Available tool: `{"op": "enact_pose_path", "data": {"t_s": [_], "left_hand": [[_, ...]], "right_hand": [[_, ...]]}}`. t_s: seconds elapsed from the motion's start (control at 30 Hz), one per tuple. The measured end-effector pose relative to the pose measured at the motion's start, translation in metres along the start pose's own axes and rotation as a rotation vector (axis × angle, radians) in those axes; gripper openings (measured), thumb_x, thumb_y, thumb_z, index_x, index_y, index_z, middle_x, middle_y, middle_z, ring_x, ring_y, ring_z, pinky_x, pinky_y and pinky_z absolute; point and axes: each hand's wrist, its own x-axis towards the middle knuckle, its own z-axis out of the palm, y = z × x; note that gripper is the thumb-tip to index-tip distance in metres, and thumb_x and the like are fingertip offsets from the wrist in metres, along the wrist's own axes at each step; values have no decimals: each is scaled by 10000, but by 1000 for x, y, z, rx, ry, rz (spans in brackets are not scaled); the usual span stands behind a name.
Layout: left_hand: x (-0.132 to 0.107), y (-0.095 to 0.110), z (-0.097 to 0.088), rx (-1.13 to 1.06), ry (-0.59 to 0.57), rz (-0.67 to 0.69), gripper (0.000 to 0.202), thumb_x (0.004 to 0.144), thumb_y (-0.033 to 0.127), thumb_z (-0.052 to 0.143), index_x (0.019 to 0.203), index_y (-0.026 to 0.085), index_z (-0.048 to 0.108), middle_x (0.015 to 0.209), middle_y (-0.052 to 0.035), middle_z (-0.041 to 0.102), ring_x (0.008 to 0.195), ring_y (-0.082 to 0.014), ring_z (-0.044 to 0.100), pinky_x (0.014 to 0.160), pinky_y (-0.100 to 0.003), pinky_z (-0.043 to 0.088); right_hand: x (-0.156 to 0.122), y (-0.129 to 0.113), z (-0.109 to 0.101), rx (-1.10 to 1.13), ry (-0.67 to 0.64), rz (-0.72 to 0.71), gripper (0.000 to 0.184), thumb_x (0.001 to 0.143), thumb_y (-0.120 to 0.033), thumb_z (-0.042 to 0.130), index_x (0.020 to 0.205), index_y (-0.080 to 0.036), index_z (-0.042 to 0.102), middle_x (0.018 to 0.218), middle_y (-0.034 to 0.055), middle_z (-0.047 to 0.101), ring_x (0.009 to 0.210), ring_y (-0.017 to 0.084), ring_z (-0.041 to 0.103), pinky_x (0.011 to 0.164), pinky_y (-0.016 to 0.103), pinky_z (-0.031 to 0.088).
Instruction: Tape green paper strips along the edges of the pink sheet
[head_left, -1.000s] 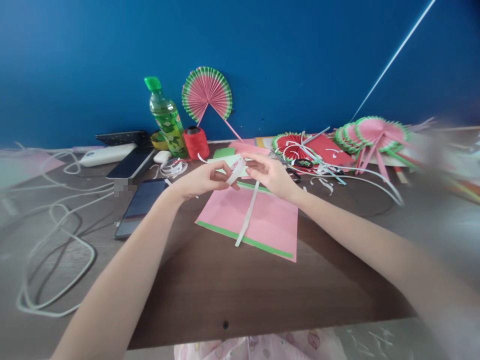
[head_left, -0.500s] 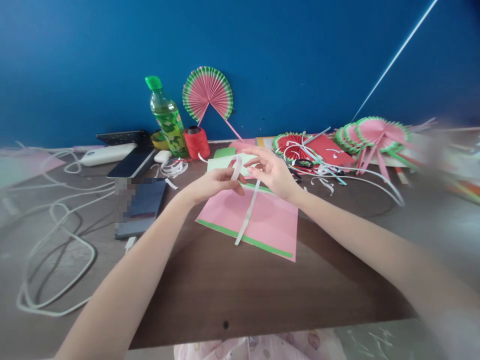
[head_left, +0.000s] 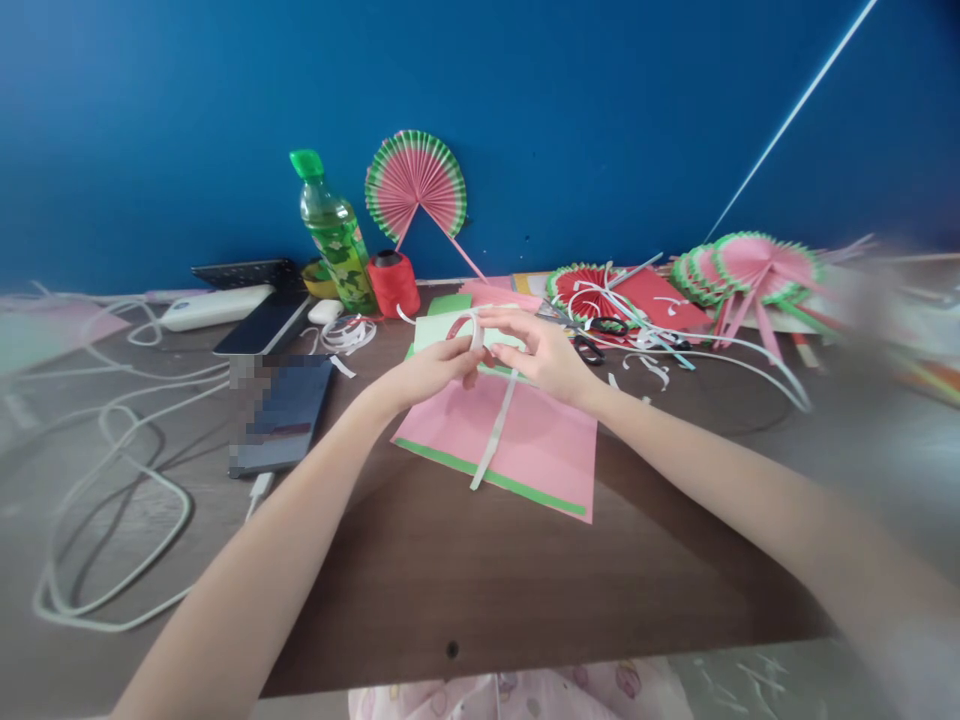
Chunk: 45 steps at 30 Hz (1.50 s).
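At frame centre, left hand (head_left: 431, 368) and right hand (head_left: 541, 352) pinch the tape roll (head_left: 466, 330); better pull its white strip (head_left: 496, 430) slowly and straight.

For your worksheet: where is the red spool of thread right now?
The red spool of thread stands at the desk's back edge, left of centre, beside the green bottle.

We are seeing a green bottle (head_left: 332, 233), red spool (head_left: 391, 283), phone (head_left: 283, 412), scissors (head_left: 600, 335) and white cables (head_left: 112, 470) lying on the bench (head_left: 465, 590).

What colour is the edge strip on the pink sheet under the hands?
Green, along the near edge of the pink sheet; the head view shows it.
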Motion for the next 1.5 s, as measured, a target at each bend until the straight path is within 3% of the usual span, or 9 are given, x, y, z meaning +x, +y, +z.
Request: {"op": "enact_pose_path", "data": {"t_s": [0.07, 0.2, 0.37, 0.5, 0.67, 0.97, 1.17, 1.33, 1.5], "left_hand": [[1, -3, 1, 20, 18, -16, 366, 858, 459, 368, 833, 162, 581, 694, -7, 577, 814, -178, 557, 851, -343, 407], [1, -1, 2, 29, 1, -18, 351, 854, 445, 389, 905, 166, 595, 701, -2, 581, 813, -174, 551, 846, -327, 401], [-2, 6, 2, 55, 10, -58, 322, 843, 410, 407, 891, 162, 608, 746, -13, 604, 864, -184, 556, 866, -328, 393], [-2, 7, 3, 52, 16, -59, 313, 843, 392, 406, 908, 161, 608, 736, -13, 605, 895, -190, 557, 881, -328, 389], [-1, 8, 5, 75, 47, -79, 349, 862, 412, 374, 910, 159, 611, 642, 5, 541, 769, -173, 543, 807, -307, 407], [-2, 7, 7, 60, 26, -78, 380, 877, 432, 333, 862, 181, 617, 589, 24, 468, 666, -152, 492, 740, -289, 392], [-3, 7, 6, 33, 43, -42, 364, 871, 384, 323, 791, 166, 603, 526, 31, 391, 534, -125, 381, 623, -279, 348], [-4, 14, 3, -51, 102, -50, 329, 843, 338, 366, 649, 165, 567, 489, 36, 312, 479, -110, 319, 551, -275, 315], [-5, 18, 2, -204, 73, -39, 317, 834, 314, 363, 596, 171, 517, 460, 42, 249, 447, -100, 253, 486, -274, 260]], "right_hand": [[0, 1, 0, 72, -9, 39, 283, 777, -176, 540, 1041, -223, 628, 1277, 69, 559, 1212, 213, 495, 907, 402, 495], [1, 0, -1, 152, 6, 71, 202, 749, -165, 569, 943, -193, 620, 1218, 86, 596, 1163, 206, 537, 985, 424, 434], [1, -1, -1, 246, -23, 109, 75, 748, -173, 565, 811, -195, 531, 1223, 84, 583, 1176, 216, 526, 955, 437, 453], [1, 4, 2, 322, 32, 102, 187, 741, -169, 574, 865, -220, 443, 1173, 78, 598, 1151, 199, 545, 910, 405, 489], [2, 8, 3, 185, 49, 78, 200, 768, -188, 564, 964, -207, 531, 1120, 71, 616, 1084, 190, 574, 892, 387, 496], [2, 2, 2, 43, 113, 101, 80, 761, -263, 614, 771, -196, 572, 864, 25, 644, 779, 154, 611, 680, 312, 506], [2, -2, 2, 148, 83, 85, 86, 765, -232, 607, 724, -191, 544, 816, 19, 621, 739, 149, 604, 681, 324, 510], [1, -8, 3, 79, 76, -35, 121, 808, -236, 576, 721, -204, 498, 750, 2, 579, 764, 150, 572, 723, 329, 473], [1, -14, 0, 69, 20, -89, 165, 847, -292, 543, 725, -209, 468, 768, 6, 568, 795, 153, 551, 767, 338, 444]]}}
